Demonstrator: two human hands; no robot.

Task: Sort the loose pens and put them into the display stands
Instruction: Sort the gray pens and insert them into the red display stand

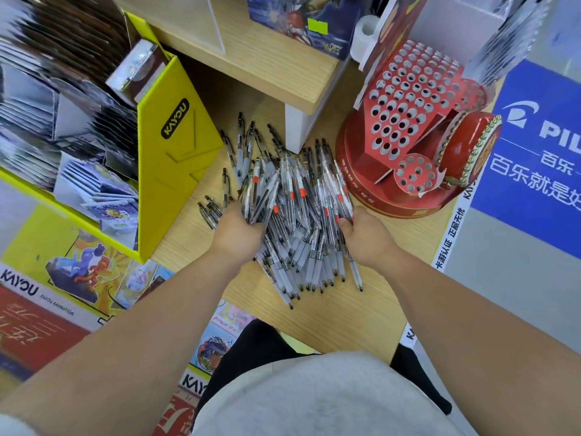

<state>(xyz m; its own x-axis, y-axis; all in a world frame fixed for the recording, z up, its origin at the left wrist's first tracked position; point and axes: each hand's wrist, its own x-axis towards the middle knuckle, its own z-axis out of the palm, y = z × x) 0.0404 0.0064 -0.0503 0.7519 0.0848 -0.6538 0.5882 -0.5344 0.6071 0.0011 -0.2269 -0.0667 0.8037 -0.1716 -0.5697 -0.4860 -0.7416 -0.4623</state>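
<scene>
Your left grip [240, 229] is curled round a fanned bundle of the loose pens [298, 202]. Your right grip [369, 239] curls its fingers over a few more at the pile's opposite edge. The pens lie between your 2 grips in a tangled heap on the pale wood-grain counter [352, 313]. They have slim clear plastic barrels, frosted white sleeves and black tips, and some carry small orange labels. Just beyond your right grip stands the red cardboard display stand [405, 99], round-based, its sloped face punched with rows of round holes. Beyond your left grip sits a yellow cardboard box [176, 165] of card packs.
</scene>
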